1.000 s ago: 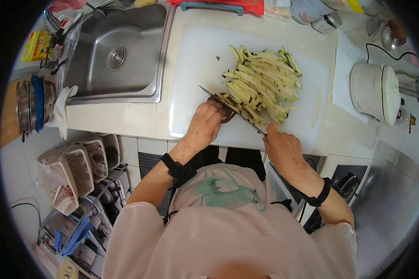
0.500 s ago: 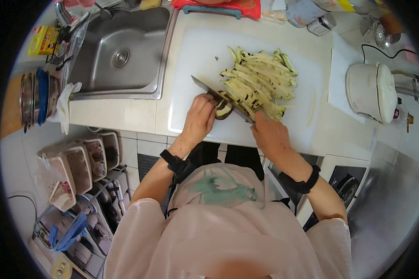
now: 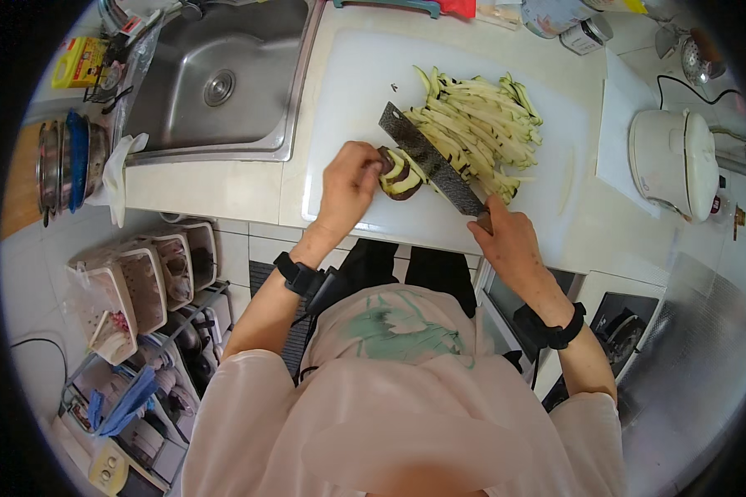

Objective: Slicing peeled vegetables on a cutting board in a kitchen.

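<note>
- On the near half of the white cutting board (image 3: pixel 348 91), left of its middle, sits a small stack of eggplant slices (image 3: pixel 400 184), dark-skinned and pale inside.
- From the board's near-left side reaches the left hand (image 3: pixel 348 184), its fingers loosely curled and partly closed, the tips at the slices' left edge; I can't tell whether they pinch or only rest there.
- Toward the board's near edge, the right hand (image 3: pixel 510 240) has its fingers wrapped tightly around the handle of a cleaver (image 3: pixel 431 157).
- Across the board's middle slants the cleaver's broad, speckled blade, between the slices and a heap of cut eggplant strips (image 3: pixel 489 120) on its right.
- Left of the board is a steel sink (image 3: pixel 224 50); well to its right, a white lidded pot (image 3: pixel 659 153).
- Half a second ago the blade showed mostly edge-on over the slices; now its flat face is turned up, and more of the stack shows.
</note>
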Motion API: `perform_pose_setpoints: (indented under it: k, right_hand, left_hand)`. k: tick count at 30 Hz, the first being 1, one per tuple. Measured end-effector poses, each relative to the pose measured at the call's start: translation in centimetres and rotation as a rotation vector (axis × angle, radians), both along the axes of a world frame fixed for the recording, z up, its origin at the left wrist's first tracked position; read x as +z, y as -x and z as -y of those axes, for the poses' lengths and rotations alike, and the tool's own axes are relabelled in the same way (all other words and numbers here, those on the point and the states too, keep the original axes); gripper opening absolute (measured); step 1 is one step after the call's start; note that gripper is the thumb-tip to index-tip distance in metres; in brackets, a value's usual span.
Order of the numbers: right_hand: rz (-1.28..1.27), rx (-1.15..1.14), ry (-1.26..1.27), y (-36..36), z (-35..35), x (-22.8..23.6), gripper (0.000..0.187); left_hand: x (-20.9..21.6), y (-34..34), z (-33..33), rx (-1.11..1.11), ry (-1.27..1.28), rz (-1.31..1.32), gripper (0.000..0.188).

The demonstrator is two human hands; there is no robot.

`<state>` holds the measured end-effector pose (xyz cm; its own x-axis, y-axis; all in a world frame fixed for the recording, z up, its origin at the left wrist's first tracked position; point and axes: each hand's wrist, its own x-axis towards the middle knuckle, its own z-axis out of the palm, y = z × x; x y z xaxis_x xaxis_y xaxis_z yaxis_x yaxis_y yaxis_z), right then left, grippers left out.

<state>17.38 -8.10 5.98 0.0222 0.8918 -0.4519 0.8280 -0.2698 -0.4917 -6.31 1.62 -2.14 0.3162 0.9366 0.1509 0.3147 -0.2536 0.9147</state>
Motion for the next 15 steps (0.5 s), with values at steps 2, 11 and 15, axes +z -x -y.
perform_pose_setpoints:
  k: [2,11,15]
  right_hand:
    - [-0.026,-0.012,-0.008,-0.2,0.2,-0.1,0.026]
    - [-0.055,-0.042,-0.068,0.0,0.7,-0.4,0.025]
    - [-0.067,-0.059,-0.076,0.0,0.7,-0.4,0.026]
  left_hand:
    - [0.2,0.4,-0.9,0.019,-0.032,-0.052,0.017]
    - [1.6,-0.2,-1.3,-0.044,0.148,-0.249,0.023]
    - [1.4,0.1,-1.5,0.031,0.056,-0.206,0.023]
